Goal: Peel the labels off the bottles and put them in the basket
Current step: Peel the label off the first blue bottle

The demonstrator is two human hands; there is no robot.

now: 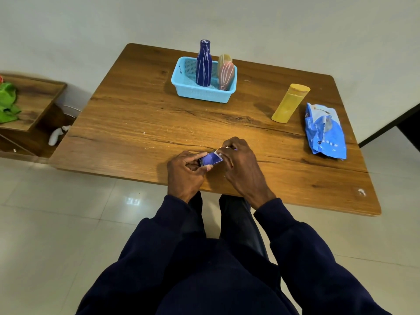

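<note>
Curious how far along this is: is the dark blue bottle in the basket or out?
In: the dark blue bottle stands upright inside the light blue basket, its walls around the base.

A wood-grain counter point(136, 123) with rounded corners stands on a floor point(56, 223) of large, glossy pale tiles with thin grout lines. A bright reflection point(133, 201) of a light shows on one tile just under the counter's near edge. Behind the counter is a plain off-white wall point(272, 23). To the left stands a low stepped wooden shelf unit point(34, 96) with a crumpled green cloth point(8, 103) on its top and a small white object point(56, 135) at its base. A dark panel point(409, 130) cuts in at the right edge.
</note>
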